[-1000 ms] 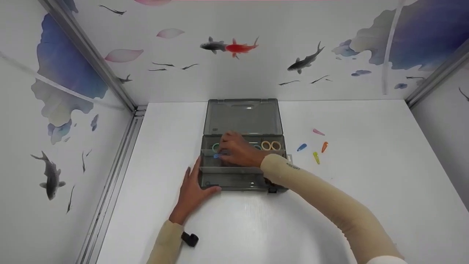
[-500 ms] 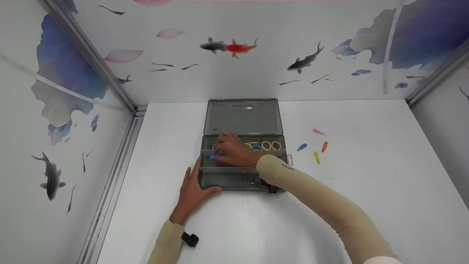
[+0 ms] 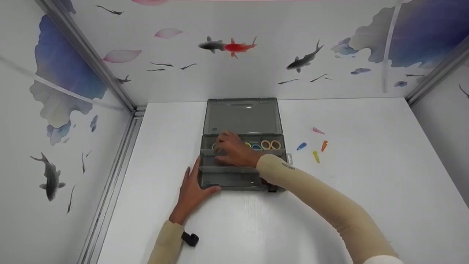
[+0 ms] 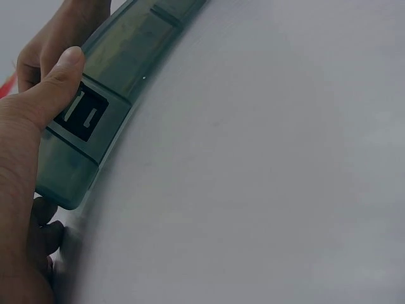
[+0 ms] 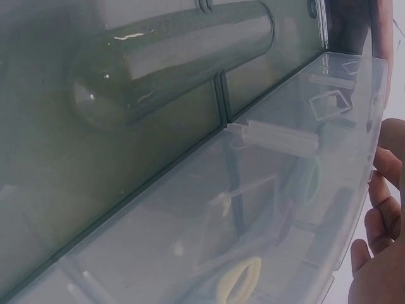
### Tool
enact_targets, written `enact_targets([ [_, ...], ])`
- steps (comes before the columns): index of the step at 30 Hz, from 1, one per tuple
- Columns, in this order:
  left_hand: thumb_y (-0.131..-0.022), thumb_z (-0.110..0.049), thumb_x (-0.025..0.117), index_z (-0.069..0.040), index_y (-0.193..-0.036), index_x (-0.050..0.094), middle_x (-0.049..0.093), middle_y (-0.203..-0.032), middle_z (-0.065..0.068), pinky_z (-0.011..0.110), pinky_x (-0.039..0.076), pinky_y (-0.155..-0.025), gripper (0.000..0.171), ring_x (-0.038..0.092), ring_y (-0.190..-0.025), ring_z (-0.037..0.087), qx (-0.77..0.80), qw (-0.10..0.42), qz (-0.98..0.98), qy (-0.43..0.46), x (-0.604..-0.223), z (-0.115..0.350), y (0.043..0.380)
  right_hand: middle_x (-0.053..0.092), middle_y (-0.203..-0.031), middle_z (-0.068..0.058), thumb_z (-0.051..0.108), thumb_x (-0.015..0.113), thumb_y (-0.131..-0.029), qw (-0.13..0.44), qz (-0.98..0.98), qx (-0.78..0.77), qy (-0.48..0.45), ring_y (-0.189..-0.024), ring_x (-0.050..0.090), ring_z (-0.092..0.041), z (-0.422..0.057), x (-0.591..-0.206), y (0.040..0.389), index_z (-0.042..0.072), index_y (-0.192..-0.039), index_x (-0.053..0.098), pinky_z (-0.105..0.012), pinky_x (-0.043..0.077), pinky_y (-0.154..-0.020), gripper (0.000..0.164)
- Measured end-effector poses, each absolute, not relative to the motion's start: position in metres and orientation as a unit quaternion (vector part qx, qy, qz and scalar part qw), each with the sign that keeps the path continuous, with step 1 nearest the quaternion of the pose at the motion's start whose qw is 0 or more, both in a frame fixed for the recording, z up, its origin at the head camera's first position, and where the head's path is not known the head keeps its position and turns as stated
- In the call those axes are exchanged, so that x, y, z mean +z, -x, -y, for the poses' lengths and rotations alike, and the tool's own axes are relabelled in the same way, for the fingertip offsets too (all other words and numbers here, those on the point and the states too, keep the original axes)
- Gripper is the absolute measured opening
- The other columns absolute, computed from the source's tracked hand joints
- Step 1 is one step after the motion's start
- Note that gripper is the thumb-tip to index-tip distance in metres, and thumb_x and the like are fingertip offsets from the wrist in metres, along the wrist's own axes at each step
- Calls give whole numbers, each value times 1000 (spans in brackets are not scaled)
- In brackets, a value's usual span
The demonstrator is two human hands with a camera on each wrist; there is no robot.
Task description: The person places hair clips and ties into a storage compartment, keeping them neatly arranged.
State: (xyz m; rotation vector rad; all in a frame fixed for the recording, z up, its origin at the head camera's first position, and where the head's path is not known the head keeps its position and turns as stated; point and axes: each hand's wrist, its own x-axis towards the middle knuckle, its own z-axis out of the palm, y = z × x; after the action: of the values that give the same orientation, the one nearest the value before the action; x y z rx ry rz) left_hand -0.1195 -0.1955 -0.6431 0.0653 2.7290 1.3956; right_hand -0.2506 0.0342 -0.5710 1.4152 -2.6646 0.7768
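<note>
A grey translucent compartment box (image 3: 242,119) stands with its lid raised. My left hand (image 3: 192,192) steadies its front left corner, fingers extended along the side and thumb along the front. In the left wrist view, the left thumb (image 4: 60,79) lies on the box's front wall near a dark latch (image 4: 83,114). My right hand (image 3: 238,150) is bent down into the middle compartment, its fingers curled at the left end, close to the divider. Whether it holds the blue hair clip I cannot tell; the fingers hide that spot.
Rings, including a cream ring (image 3: 265,145), fill the back compartment; a yellow ring (image 5: 239,282) shows through the divider (image 5: 266,136). Right of the box lie a pink hair clip (image 3: 318,131), a blue one, an orange one and a yellow-green clip (image 3: 316,156). A patterned wall rises behind.
The right hand shifted slightly left within the middle compartment. A blue hair clip, visible at its fingertips in both earlier frames, is out of sight now. The left hand stays put.
</note>
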Motion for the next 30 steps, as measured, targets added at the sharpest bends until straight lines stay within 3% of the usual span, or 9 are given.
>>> enact_targets([
  [6, -78, -72, 92, -39, -178, 13, 23, -182, 14, 85, 25, -120, 132, 9, -167, 51, 449, 45, -892, -12, -642, 193, 121, 67, -120, -11, 15, 83, -102, -5, 849, 295, -438, -114, 55, -30, -51, -566, 252, 3, -116, 82, -53, 47, -104, 18],
  [21, -79, -66, 95, -36, -179, 16, 26, -181, 17, 84, 24, -121, 131, 11, -166, 53, 446, 32, -894, -21, -640, 192, 121, 69, -112, -17, 11, 86, -98, 43, 855, 314, -410, -112, 58, -38, -114, -563, 263, 0, -106, 83, -59, 45, -102, 14],
  [30, -81, -65, 94, -34, -179, 15, 28, -180, 18, 83, 25, -121, 129, 10, -167, 52, 443, 33, -896, -20, -643, 194, 119, 71, -115, -16, 13, 87, -98, 48, 875, 312, -367, -111, 59, -36, -149, -568, 262, 2, -108, 83, -58, 47, -101, 15],
])
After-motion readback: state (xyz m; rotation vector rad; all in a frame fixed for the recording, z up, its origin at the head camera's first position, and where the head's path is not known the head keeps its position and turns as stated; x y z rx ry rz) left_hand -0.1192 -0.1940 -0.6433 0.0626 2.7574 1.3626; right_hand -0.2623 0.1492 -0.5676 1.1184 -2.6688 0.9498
